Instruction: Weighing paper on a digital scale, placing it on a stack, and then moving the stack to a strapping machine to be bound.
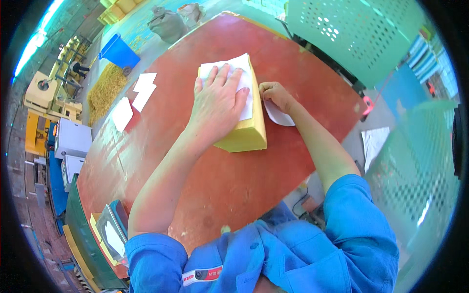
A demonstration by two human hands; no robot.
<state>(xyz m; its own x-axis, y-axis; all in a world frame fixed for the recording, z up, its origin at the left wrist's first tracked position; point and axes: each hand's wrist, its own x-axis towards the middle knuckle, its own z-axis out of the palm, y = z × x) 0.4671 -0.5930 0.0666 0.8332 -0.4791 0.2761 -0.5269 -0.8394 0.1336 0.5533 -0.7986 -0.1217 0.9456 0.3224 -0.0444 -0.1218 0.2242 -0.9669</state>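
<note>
A yellow block (244, 138) sits on the red tabletop in front of me, with a white sheet (239, 62) lying over its top. My left hand (219, 100) presses flat on that sheet, fingers spread, and hides much of it. Just right of the block, my right hand (277, 96) is closed, its fingertips pinched on a second white sheet (280, 117) that hangs below the hand, beside the block. The fingers cover where this sheet is gripped, and I cannot tell whether it touches the block's side.
Several loose white sheets (122, 115) lie on the red table (229, 180) at the left. A clear-fronted holder (112, 232) stands at the near left edge. Beyond are a blue bin (118, 51), a yellowish pile (106, 93), grey sacks (167, 23) and a green perforated panel (351, 39).
</note>
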